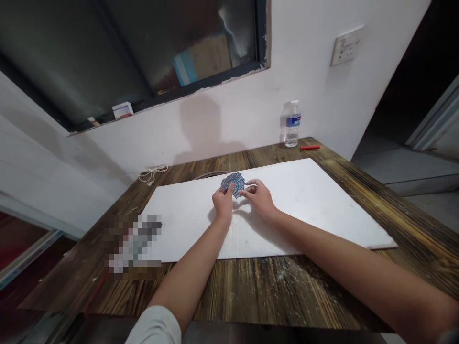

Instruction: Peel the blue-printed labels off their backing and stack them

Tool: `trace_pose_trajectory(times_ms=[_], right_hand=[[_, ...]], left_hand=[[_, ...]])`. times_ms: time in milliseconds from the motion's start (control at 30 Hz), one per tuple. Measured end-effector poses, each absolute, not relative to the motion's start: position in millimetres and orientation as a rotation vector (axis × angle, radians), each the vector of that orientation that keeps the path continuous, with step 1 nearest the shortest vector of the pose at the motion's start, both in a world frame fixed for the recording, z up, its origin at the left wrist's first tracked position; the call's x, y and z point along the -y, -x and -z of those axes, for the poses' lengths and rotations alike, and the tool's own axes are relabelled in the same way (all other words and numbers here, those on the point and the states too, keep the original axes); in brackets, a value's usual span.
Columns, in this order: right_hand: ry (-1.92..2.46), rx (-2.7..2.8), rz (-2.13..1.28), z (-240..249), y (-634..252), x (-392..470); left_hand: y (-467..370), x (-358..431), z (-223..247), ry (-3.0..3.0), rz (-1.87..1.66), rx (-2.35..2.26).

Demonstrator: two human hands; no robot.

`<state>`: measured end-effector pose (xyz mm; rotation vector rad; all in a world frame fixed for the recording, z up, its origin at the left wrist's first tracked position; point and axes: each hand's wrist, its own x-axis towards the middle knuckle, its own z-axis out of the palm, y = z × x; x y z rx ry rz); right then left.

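A round fan of small blue-patterned cards is held up over a white board. My left hand pinches it from below, with the thumb lying across its front. My right hand is at the fan's right edge, fingers curved and apart from the thumb. The thumb tip seems to meet the edge of the cards, though I cannot tell whether it presses on them. The fingers behind the fan are hidden.
The board lies on a dark wooden table. At the back stand a water bottle and a red pen-like stick. A white cord is coiled at back left. A blurred-out patch covers something on the left.
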<state>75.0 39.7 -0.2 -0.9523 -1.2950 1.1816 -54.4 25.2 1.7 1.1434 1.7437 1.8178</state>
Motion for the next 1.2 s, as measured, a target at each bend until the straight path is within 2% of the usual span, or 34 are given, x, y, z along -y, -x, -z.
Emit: trace_pose_trajectory(times_ms=[100,200,400,800,1067,1200], right_hand=[[1.019,1.485,-0.944,-10,-91,-56],[1.115,1.904,-0.75,-16,-105,-65],[1.226,2.416,-0.404,-9,-104,-54],[1.325,2.456,-0.49,-14,-97,-53],[1.035,2.303,-0.736,-13,-100,-56],[1.064,2.121,-0.834,-13,-103,-61]], left_hand=[[58,-29,1,-1.037,-1.876,-1.725],[59,-32,4,-0.983,-1.902,-1.685],[55,-29,1,-0.942,-1.9,-1.658],[55,-29,2,-0.982,-1.883,-1.661],[55,-29,3,-1.018,-1.878,-1.695],[55,-29,3,-1.004,-1.881,-1.66]])
